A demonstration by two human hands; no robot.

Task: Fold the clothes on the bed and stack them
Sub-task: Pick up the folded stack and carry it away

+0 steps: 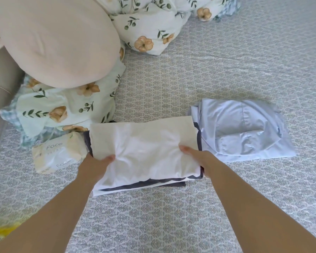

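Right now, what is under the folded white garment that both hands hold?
Under the white garment lies a dark navy garment, showing only at the edges, with a white layer below it. The rest of the pile is covered.

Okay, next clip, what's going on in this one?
A person is folding laundry on a bed. Both hands grip a folded white garment by its sides, the left hand and right hand with thumbs on top, atop a dark garment beneath it. A folded light-blue shirt lies just to the right, and a tissue pack to the left.
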